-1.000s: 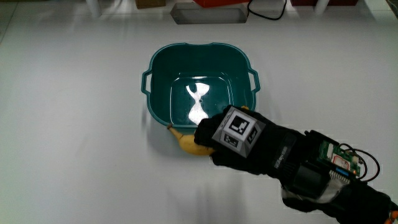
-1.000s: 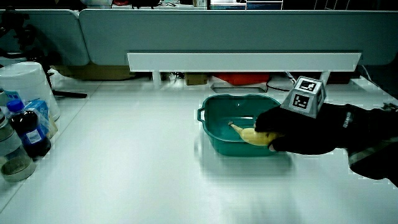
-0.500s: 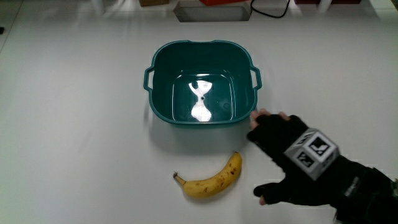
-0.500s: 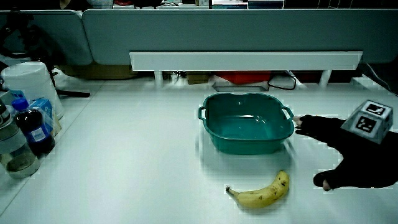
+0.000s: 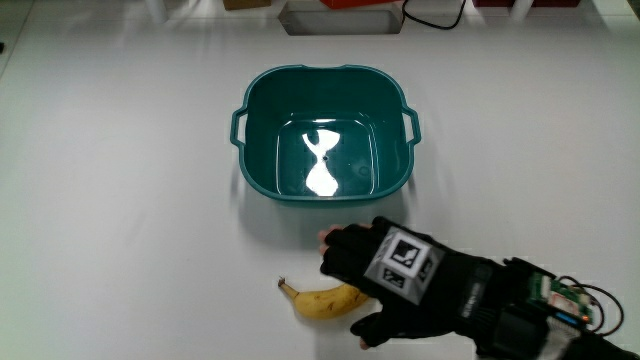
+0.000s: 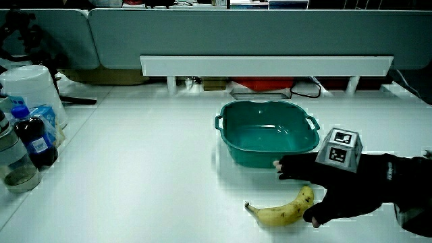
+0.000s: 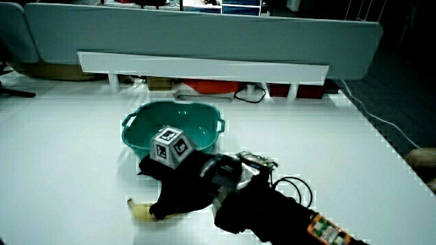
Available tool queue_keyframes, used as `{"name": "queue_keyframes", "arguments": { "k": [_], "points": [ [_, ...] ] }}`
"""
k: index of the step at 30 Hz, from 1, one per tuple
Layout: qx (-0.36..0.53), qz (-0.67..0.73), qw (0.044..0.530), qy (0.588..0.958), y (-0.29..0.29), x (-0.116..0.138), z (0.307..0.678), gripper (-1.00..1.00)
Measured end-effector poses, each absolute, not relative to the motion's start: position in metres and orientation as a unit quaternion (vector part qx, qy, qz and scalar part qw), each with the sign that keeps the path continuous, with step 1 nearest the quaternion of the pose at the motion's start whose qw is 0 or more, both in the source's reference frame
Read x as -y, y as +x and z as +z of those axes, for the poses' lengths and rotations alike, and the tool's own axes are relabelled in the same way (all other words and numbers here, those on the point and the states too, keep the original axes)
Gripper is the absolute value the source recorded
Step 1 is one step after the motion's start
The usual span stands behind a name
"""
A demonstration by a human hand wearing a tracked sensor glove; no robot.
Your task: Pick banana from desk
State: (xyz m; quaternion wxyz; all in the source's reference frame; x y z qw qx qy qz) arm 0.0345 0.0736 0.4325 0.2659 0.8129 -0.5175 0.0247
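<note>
A yellow banana [image 5: 315, 300] with brown speckles lies on the white table, nearer to the person than the teal basin [image 5: 260, 150]. The gloved hand [image 5: 385, 275] hovers over the banana's thicker end and covers it in the main view. Its fingers are spread, with the thumb on the person's side of the banana and the other fingers toward the basin. In both side views the banana [image 6: 277, 214] [image 7: 139, 212] rests flat on the table with the hand [image 6: 324, 185] [image 7: 177, 180] just over one end. I see no closed grasp. The basin [image 6: 263, 154] [image 7: 136, 139] holds nothing.
A dark bottle [image 6: 30, 138], a jar [image 6: 17, 177] and a white tub [image 6: 30, 84] stand at the table's edge in a side view. A long white rail [image 6: 266, 65] runs along the low partition. A wired device [image 5: 560, 295] sits on the forearm.
One second ago the hand held the banana at the basin's near rim. Half a second ago the banana lay on the table, the hand open beside it. Now the hand is over the banana.
</note>
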Motion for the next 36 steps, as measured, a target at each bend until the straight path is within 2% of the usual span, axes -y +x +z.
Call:
{"name": "queue_keyframes", "arguments": {
  "k": [4,18,28,36],
  "points": [
    [0.519,0.021,0.241,0.820,0.036,-0.065,0.412,1.00],
    [0.511,0.027,0.201,0.835,0.045,-0.037,0.361,1.00],
    [0.507,0.023,0.195,0.839,0.045,-0.030,0.359,1.00],
    [0.485,0.010,0.192,0.853,0.044,-0.006,0.366,1.00]
  ]
}}
